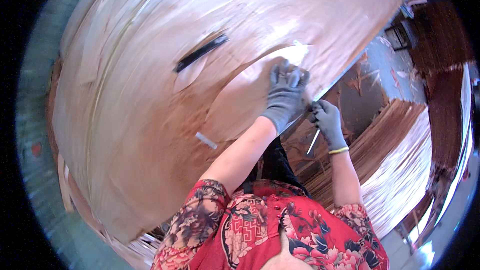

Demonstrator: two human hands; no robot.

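Note:
A large thin sheet of reddish-brown wood veneer (pixel 150 70) fills most of the view, blurred by motion. My left hand (pixel 286 92), in a grey glove, presses flat on a lighter veneer patch (pixel 240 95) near the sheet's right edge. My right hand (pixel 327 122), also in a grey glove, is closed around a slim knife-like tool (pixel 313 141) at the sheet's edge, just right of the left hand. A long dark slit (pixel 200 53) gapes in the sheet above the patch. A small pale strip (pixel 206 140) lies on the sheet below the patch.
Stacks of veneer sheets (pixel 395 135) lie to the right, below the sheet's edge. Dark wood scraps (pixel 360 90) litter the floor beside them. A grey-green floor (pixel 35 120) shows at the left rim. My red patterned shirt (pixel 270 230) fills the bottom.

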